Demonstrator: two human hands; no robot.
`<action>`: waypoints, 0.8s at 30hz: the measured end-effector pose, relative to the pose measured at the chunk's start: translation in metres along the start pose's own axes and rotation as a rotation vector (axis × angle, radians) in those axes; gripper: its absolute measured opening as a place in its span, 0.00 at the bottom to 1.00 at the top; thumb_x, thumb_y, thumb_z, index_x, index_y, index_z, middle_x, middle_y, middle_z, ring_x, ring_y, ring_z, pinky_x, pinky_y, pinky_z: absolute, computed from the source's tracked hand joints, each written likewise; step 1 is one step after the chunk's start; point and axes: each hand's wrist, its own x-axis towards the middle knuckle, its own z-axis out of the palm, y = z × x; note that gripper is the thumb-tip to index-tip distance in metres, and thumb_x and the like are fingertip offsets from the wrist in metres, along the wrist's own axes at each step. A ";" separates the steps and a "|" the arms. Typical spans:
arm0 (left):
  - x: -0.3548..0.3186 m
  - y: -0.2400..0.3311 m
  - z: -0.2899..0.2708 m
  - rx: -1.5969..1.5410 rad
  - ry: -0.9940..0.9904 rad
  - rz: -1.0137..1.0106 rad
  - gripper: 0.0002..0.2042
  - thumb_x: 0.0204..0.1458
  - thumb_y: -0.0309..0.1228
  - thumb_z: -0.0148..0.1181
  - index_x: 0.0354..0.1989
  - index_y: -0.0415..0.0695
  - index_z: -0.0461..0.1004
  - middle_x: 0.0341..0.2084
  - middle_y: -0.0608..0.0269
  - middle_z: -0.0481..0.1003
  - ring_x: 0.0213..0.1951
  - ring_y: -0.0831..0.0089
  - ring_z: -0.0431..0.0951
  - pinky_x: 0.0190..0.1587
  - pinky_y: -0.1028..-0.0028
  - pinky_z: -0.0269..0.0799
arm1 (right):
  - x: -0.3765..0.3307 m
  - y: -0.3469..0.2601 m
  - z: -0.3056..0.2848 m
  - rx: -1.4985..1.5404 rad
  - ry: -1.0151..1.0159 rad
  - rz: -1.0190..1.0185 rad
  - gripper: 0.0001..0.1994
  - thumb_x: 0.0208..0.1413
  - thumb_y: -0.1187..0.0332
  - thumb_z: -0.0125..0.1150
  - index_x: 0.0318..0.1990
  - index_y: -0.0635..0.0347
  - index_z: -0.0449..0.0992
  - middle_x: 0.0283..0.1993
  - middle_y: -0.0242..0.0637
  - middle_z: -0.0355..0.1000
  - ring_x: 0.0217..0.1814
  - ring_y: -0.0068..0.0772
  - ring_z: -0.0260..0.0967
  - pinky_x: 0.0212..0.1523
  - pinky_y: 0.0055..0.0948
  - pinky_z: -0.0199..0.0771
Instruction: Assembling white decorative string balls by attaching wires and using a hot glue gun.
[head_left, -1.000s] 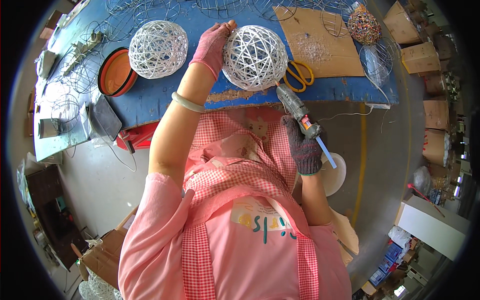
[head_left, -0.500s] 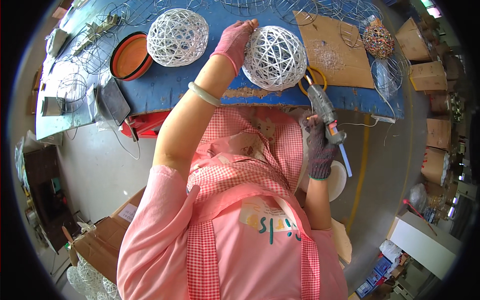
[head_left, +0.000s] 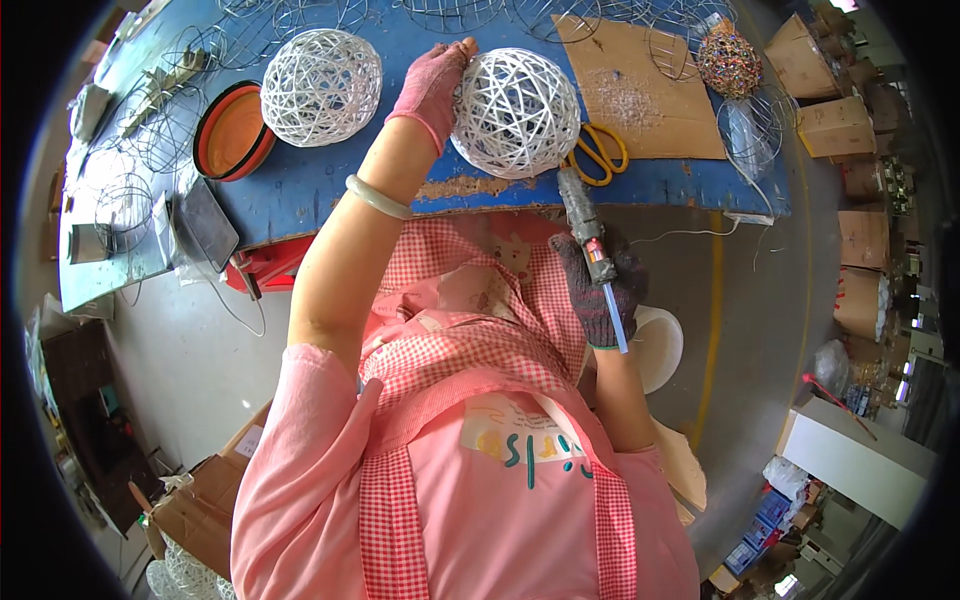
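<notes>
A workshop: a blue table (head_left: 330, 190) runs across the top of the head view, grey floor below it, cartons (head_left: 835, 125) stacked out at 2 o'clock.

Compared with a second ago the whole view has shifted, so the table sits a little differently in frame, yet the hands have barely moved relative to the work. The left hand (head_left: 432, 88), in a pink glove, stays pressed flat against the 9 o'clock side of a white woven ball (head_left: 515, 112) resting at the table's near edge. It steadies the ball rather than closing round it. The right hand (head_left: 600, 290), in a dark glove, remains clenched on a glue gun (head_left: 583, 222), its nozzle touching the ball at about 5 o'clock. To my eye that means the same joint is still being glued.

A second ball (head_left: 320, 86) lies at 9 o'clock of the first, an orange bowl (head_left: 233, 133) beyond it; yellow scissors (head_left: 600, 150) and cardboard (head_left: 640, 85) lie at 3 o'clock.
</notes>
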 end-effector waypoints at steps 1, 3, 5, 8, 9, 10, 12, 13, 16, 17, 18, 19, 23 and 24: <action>0.001 0.001 -0.002 -0.004 -0.009 -0.012 0.09 0.60 0.34 0.56 0.37 0.40 0.73 0.28 0.66 0.74 0.29 0.75 0.73 0.34 0.73 0.73 | -0.002 -0.002 0.000 -0.390 0.070 -0.034 0.17 0.62 0.68 0.47 0.52 0.75 0.66 0.52 0.52 0.68 0.52 0.46 0.68 0.60 0.51 0.68; 0.008 -0.004 -0.010 -0.074 -0.019 0.009 0.10 0.61 0.35 0.54 0.38 0.40 0.73 0.30 0.65 0.75 0.32 0.74 0.74 0.38 0.73 0.74 | -0.004 -0.020 0.021 -1.101 0.085 -0.215 0.14 0.56 0.71 0.61 0.48 0.70 0.72 0.44 0.44 0.75 0.44 0.38 0.74 0.50 0.37 0.75; 0.016 -0.008 -0.017 -0.075 -0.020 0.012 0.13 0.64 0.37 0.49 0.45 0.39 0.72 0.38 0.62 0.76 0.38 0.71 0.76 0.45 0.71 0.75 | 0.001 0.000 -0.001 -0.769 0.234 -0.234 0.14 0.50 0.74 0.68 0.44 0.66 0.75 0.39 0.39 0.77 0.39 0.31 0.75 0.42 0.28 0.76; 0.020 -0.008 -0.019 -0.094 0.031 -0.019 0.16 0.65 0.38 0.45 0.49 0.38 0.71 0.44 0.60 0.75 0.41 0.69 0.77 0.46 0.69 0.75 | 0.012 0.003 -0.019 -0.803 0.190 -0.177 0.13 0.52 0.75 0.66 0.44 0.66 0.74 0.41 0.39 0.76 0.41 0.30 0.75 0.42 0.26 0.76; 0.020 -0.009 -0.018 -0.073 0.012 -0.011 0.15 0.65 0.38 0.46 0.48 0.39 0.72 0.42 0.61 0.76 0.40 0.69 0.77 0.45 0.69 0.76 | 0.014 0.003 -0.018 -0.690 0.172 -0.104 0.13 0.52 0.75 0.66 0.45 0.65 0.74 0.41 0.38 0.76 0.41 0.29 0.75 0.43 0.26 0.76; 0.019 -0.010 -0.018 -0.051 -0.005 -0.001 0.14 0.64 0.37 0.48 0.47 0.39 0.72 0.41 0.61 0.76 0.39 0.70 0.77 0.44 0.69 0.76 | 0.011 0.006 -0.014 -0.289 0.234 -0.014 0.12 0.55 0.73 0.64 0.45 0.64 0.74 0.42 0.38 0.76 0.41 0.30 0.75 0.43 0.26 0.76; 0.022 -0.011 -0.026 -0.095 -0.097 -0.007 0.10 0.58 0.36 0.58 0.36 0.42 0.73 0.30 0.64 0.76 0.31 0.72 0.75 0.37 0.71 0.75 | 0.012 -0.015 -0.003 0.339 0.153 0.314 0.11 0.54 0.74 0.64 0.45 0.64 0.74 0.40 0.38 0.76 0.42 0.29 0.75 0.43 0.25 0.76; 0.024 -0.012 -0.025 -0.111 -0.104 -0.020 0.10 0.58 0.36 0.58 0.34 0.42 0.73 0.28 0.65 0.76 0.29 0.73 0.75 0.34 0.71 0.74 | 0.012 -0.006 -0.014 -0.219 0.138 0.219 0.12 0.53 0.75 0.64 0.45 0.65 0.74 0.39 0.40 0.75 0.44 0.30 0.74 0.44 0.25 0.76; 0.007 -0.004 -0.006 -0.052 -0.020 -0.059 0.08 0.60 0.35 0.56 0.34 0.43 0.72 0.27 0.66 0.75 0.27 0.74 0.74 0.32 0.72 0.74 | 0.008 -0.011 0.008 -0.458 0.120 0.133 0.13 0.52 0.76 0.65 0.45 0.64 0.74 0.40 0.39 0.76 0.44 0.29 0.74 0.44 0.25 0.76; 0.003 -0.003 -0.002 -0.055 0.007 -0.061 0.08 0.60 0.35 0.56 0.33 0.43 0.72 0.26 0.67 0.74 0.27 0.74 0.73 0.32 0.73 0.74 | 0.008 -0.008 0.015 -0.467 0.043 0.047 0.15 0.51 0.76 0.66 0.46 0.65 0.73 0.41 0.40 0.76 0.43 0.29 0.74 0.44 0.26 0.77; 0.000 -0.001 0.001 -0.060 0.032 -0.065 0.08 0.61 0.35 0.55 0.33 0.44 0.71 0.25 0.67 0.73 0.27 0.75 0.73 0.32 0.74 0.74 | 0.006 -0.011 0.022 -0.277 0.042 0.095 0.16 0.50 0.76 0.67 0.48 0.66 0.73 0.42 0.40 0.76 0.43 0.29 0.75 0.44 0.26 0.77; -0.005 0.002 0.002 -0.017 0.019 -0.065 0.09 0.61 0.34 0.55 0.32 0.44 0.71 0.24 0.69 0.72 0.26 0.76 0.72 0.31 0.75 0.73 | 0.004 -0.015 0.030 -0.088 0.042 0.143 0.18 0.50 0.77 0.67 0.49 0.66 0.72 0.43 0.40 0.76 0.43 0.28 0.75 0.44 0.26 0.78; -0.017 0.005 0.009 0.064 -0.023 -0.023 0.09 0.61 0.35 0.54 0.37 0.42 0.72 0.28 0.70 0.73 0.27 0.80 0.72 0.29 0.75 0.71 | 0.003 -0.004 0.025 -0.454 0.034 -0.026 0.17 0.51 0.79 0.64 0.50 0.67 0.71 0.44 0.41 0.76 0.44 0.29 0.75 0.45 0.25 0.78; -0.017 0.005 0.006 0.063 -0.021 -0.022 0.09 0.61 0.35 0.54 0.37 0.42 0.72 0.28 0.70 0.73 0.27 0.80 0.72 0.29 0.75 0.71 | 0.003 -0.004 0.023 -0.455 0.032 -0.025 0.17 0.51 0.79 0.64 0.50 0.67 0.71 0.44 0.41 0.76 0.44 0.29 0.75 0.45 0.25 0.78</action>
